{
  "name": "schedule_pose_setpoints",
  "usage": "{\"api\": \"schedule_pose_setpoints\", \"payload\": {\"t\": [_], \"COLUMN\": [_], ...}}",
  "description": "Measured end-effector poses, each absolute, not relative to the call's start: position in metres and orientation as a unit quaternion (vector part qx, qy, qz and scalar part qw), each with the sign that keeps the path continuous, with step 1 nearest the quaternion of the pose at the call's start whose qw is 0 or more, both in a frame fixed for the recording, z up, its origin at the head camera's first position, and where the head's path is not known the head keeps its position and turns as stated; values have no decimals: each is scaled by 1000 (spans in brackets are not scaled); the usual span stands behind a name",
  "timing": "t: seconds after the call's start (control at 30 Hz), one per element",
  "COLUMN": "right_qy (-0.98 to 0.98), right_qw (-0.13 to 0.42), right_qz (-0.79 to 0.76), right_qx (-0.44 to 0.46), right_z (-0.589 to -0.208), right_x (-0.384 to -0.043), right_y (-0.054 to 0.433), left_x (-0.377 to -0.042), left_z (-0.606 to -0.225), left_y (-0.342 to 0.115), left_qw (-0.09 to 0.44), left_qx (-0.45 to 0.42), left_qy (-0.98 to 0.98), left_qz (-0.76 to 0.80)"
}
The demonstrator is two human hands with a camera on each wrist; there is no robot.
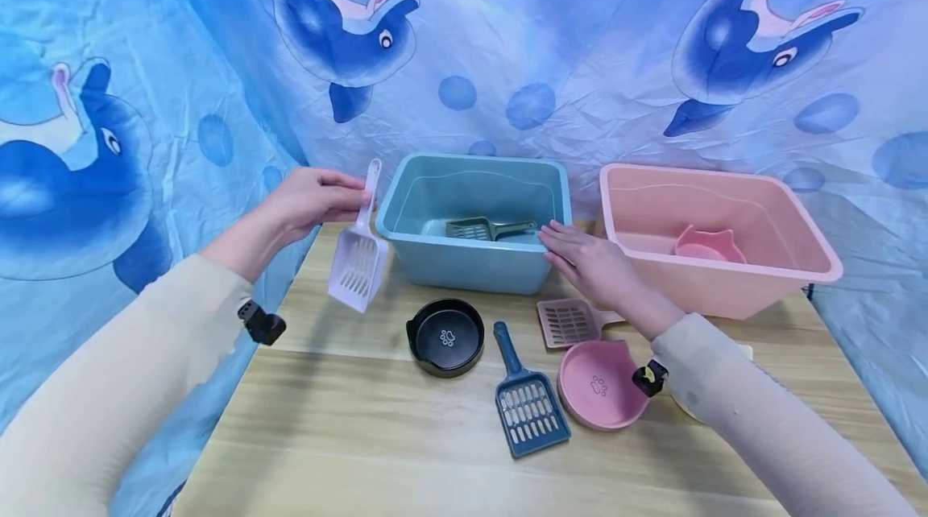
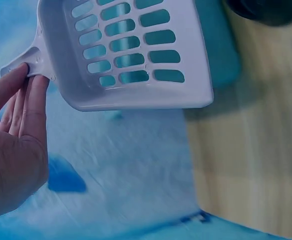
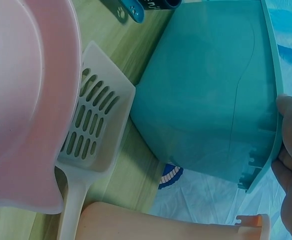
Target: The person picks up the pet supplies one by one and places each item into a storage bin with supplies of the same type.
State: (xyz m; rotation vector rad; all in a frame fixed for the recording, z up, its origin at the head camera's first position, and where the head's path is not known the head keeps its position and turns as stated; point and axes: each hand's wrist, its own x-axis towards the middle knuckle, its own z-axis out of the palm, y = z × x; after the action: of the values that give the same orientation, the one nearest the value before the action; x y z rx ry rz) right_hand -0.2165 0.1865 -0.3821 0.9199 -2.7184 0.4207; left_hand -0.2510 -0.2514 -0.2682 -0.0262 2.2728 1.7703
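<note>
My left hand [image 1: 315, 199] pinches the handle of a pale lilac litter scoop [image 1: 358, 269], held up beside the left end of a blue litter box [image 1: 471, 263]. In the left wrist view the slotted scoop [image 2: 131, 95] hangs from thumb and fingers. My right hand [image 1: 590, 259] grips the box's rim at its front right corner, seen also in the right wrist view. A dark green scoop [image 1: 482, 229] lies inside the blue box. Below my right hand are a pinkish-beige scoop [image 1: 569, 322] and a pink cat-eared bowl [image 1: 602, 388].
A pink litter box [image 1: 725, 283] stands at the right with a pink bowl [image 1: 709, 245] inside. A black bowl [image 1: 445, 337] and a navy scoop [image 1: 532, 412] lie in front on the wooden table [image 1: 377, 436]. My right sleeve partly covers a pale round object [image 1: 685, 408]. A blue printed cloth [image 1: 500, 42] hangs behind.
</note>
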Motion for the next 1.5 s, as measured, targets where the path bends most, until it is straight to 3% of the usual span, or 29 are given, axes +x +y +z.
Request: {"api": "schedule_pose_setpoints", "payload": {"t": [0.47, 0.83, 1.13, 1.37, 1.5], "right_qy": [-931, -927, -924, -927, -929], "right_qw": [120, 128, 152, 142, 141], "right_qz": [146, 144, 137, 136, 134], "right_qx": [313, 321, 322, 318, 315], "right_z": [-383, -385, -386, -385, -386], "right_x": [-215, -217, -220, -221, -224], "right_y": [186, 183, 186, 186, 186], "left_x": [-324, -371, -380, -377, -377], "left_z": [-215, -281, -327, -337, -339], "left_y": [-169, -142, -133, -139, -142], "left_qw": [90, 52, 106, 171, 182], "left_qx": [-38, -81, -92, -84, -77], "left_qy": [721, 707, 743, 761, 755], "left_qz": [686, 701, 654, 621, 625]}}
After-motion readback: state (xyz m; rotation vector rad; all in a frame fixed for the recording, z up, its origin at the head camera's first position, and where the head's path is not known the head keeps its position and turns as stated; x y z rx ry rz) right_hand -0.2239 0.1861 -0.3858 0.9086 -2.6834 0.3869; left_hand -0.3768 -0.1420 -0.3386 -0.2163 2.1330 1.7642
